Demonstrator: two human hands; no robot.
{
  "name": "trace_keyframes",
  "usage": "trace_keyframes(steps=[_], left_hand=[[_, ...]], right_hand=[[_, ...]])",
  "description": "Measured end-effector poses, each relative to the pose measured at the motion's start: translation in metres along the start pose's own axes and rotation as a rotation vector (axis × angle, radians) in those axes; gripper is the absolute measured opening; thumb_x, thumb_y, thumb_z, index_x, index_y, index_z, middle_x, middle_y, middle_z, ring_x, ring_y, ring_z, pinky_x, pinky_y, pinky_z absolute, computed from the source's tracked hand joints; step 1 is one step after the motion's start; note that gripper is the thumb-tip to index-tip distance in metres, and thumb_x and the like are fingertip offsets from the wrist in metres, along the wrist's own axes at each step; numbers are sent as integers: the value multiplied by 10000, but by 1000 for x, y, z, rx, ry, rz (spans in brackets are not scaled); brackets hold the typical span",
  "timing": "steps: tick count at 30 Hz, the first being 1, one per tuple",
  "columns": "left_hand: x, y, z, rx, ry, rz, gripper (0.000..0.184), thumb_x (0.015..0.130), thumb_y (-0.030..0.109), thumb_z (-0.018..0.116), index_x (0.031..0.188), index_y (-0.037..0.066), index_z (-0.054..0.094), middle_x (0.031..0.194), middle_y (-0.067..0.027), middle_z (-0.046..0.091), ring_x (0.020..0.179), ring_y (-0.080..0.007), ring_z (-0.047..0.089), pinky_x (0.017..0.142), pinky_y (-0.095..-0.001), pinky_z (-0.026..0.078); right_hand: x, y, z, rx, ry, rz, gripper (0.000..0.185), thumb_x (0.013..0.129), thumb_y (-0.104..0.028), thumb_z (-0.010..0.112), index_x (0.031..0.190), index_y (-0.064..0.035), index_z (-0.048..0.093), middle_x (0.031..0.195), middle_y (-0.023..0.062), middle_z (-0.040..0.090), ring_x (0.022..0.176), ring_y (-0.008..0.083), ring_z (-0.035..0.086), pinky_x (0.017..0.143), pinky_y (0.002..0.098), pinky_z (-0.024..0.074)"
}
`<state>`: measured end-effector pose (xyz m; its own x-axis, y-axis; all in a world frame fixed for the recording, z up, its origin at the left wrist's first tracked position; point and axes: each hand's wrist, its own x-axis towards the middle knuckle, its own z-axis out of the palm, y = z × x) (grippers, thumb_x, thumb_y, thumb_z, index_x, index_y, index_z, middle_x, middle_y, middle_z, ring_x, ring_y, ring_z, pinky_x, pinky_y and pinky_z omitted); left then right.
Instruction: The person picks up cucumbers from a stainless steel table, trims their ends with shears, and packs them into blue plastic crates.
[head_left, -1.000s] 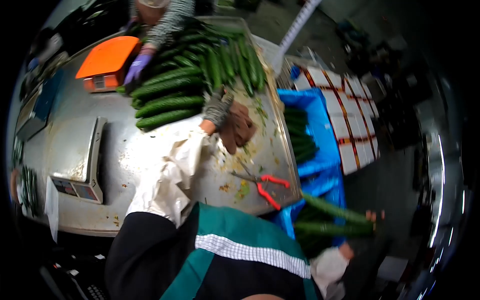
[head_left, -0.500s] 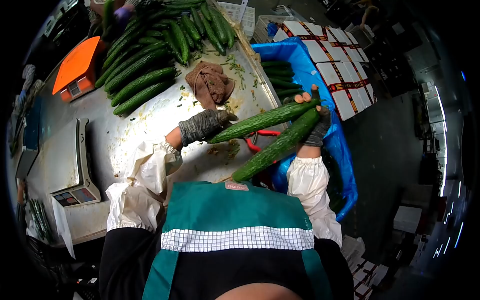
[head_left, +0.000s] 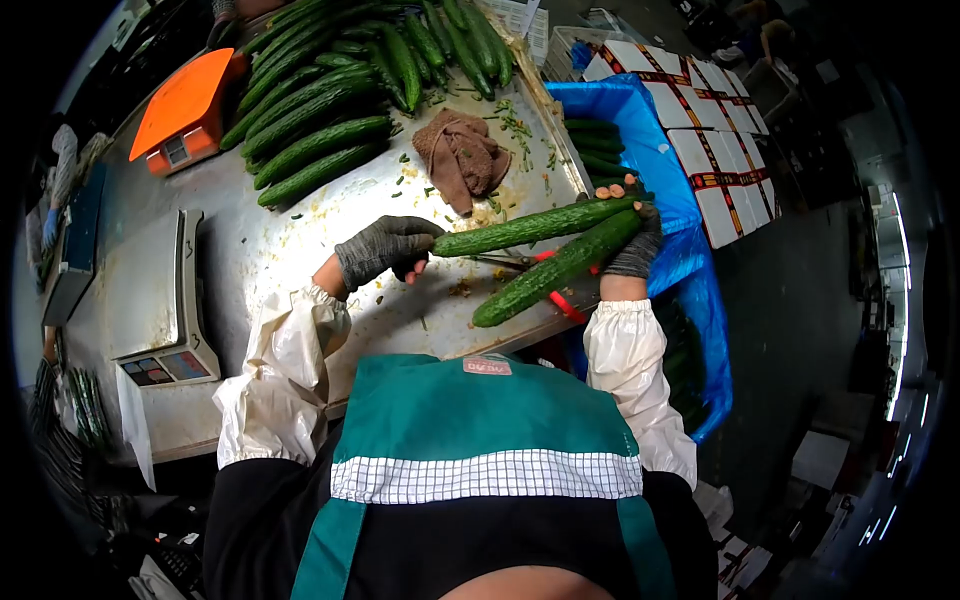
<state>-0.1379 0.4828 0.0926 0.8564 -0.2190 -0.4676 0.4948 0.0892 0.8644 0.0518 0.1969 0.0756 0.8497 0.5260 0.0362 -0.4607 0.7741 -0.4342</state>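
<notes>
Two long green cucumbers, an upper one (head_left: 530, 228) and a lower one (head_left: 555, 272), spread apart from my right hand (head_left: 638, 225), whose gloved fingers are closed round their right ends. My left hand (head_left: 388, 250), in a grey glove with bare fingertips, is at the left end of the upper cucumber, its fingers bent; whether they grip it is hard to make out. Beneath the cucumbers, partly hidden, red-handled pliers (head_left: 566, 305) lie at the edge of the metal table (head_left: 400, 310). A crumpled brown cloth (head_left: 462, 158) lies behind them.
Many cucumbers (head_left: 320, 110) are piled at the back, beside an orange scale (head_left: 185, 115). A grey scale (head_left: 155, 300) stands at the left. Blue-lined crates (head_left: 650, 140) holding cucumbers adjoin the table's right edge, near strapped white boxes (head_left: 705, 150). A co-worker's gloved hand (head_left: 222, 32) is at the back.
Two cucumbers have come from the right side to above the table in my right hand. My left hand has left the brown cloth and moved to the upper cucumber's end. The view has shifted.
</notes>
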Motion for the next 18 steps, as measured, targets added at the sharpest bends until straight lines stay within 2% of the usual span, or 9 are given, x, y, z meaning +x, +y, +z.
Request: trace_keyframes(steps=[2, 3, 8, 9, 10, 12, 14, 16, 18], left_hand=[[2, -8, -2, -101, 106, 87, 315, 860, 219, 512, 1090, 4, 524, 623, -52, 558, 510, -132, 546, 516, -247, 473], [2, -11, -1, -144, 143, 115, 257, 860, 148, 493, 1067, 5, 545, 632, -44, 564, 490, -115, 529, 485, -224, 444], [6, -27, -2, -152, 233, 167, 230, 866, 120, 471, 1050, 16, 562, 614, -38, 554, 482, -108, 518, 469, -215, 432], [8, -29, 0, -152, 298, 166, 223, 867, 118, 467, 1039, 21, 570, 608, -36, 551, 475, -104, 511, 458, -213, 426], [10, -29, 2, -152, 362, 167, 216, 868, 115, 463, 1028, 25, 577, 601, -35, 549, 469, -99, 503, 446, -211, 421], [12, -34, 6, -94, 434, 184, 232, 877, 126, 458, 1045, 2, 560, 590, -30, 527, 471, -90, 482, 440, -215, 404], [12, -40, 9, -11, 522, 350, 226, 880, 112, 450, 1045, 11, 565, 586, -15, 514, 473, -73, 460, 436, -208, 390], [15, -47, 12, 280, 692, 483, 222, 858, 74, 463, 1049, 51, 574, 581, 11, 494, 483, -59, 442, 444, -201, 383], [18, -54, 9, 304, 778, 533, 231, 845, 58, 473, 1056, 61, 568, 564, 28, 485, 489, -44, 435, 459, -193, 387]], right_hand=[[2, 7, -4, 25, 68, -9, 360, 650, -154, 538, 1007, -116, 544, 835, 80, 522, 852, 285, 502, 845, 555, 367], [2, 10, -5, 28, 119, -11, 344, 645, -158, 533, 987, -117, 546, 822, 80, 522, 837, 288, 505, 834, 556, 369], [1, 25, 2, -55, 402, -51, 267, 633, -173, 521, 892, -113, 504, 739, 76, 524, 740, 288, 519, 750, 573, 397], [3, 25, 1, -57, 460, -44, 250, 627, -174, 524, 862, -103, 477, 674, 77, 515, 664, 289, 519, 701, 544, 430], [5, 26, -5, -58, 462, -44, 250, 627, -174, 524, 862, -103, 477, 674, 77, 515, 664, 289, 519, 701, 544, 430], [9, 29, -19, -60, 651, -81, 240, 618, -177, 530, 839, -101, 475, 631, 82, 512, 608, 295, 519, 662, 500, 457], [4, 30, -16, -63, 642, -58, 225, 612, -169, 534, 818, -99, 477, 617, 85, 514, 592, 298, 520, 644, 477, 464], [-1, 29, -16, -66, 632, -32, 210, 605, -161, 539, 796, -96, 479, 603, 88, 516, 575, 300, 520, 626, 454, 472], [-4, 27, -17, -74, 540, -36, 167, 605, -142, 536, 758, -97, 482, 604, 87, 529, 594, 299, 531, 611, 435, 473]])
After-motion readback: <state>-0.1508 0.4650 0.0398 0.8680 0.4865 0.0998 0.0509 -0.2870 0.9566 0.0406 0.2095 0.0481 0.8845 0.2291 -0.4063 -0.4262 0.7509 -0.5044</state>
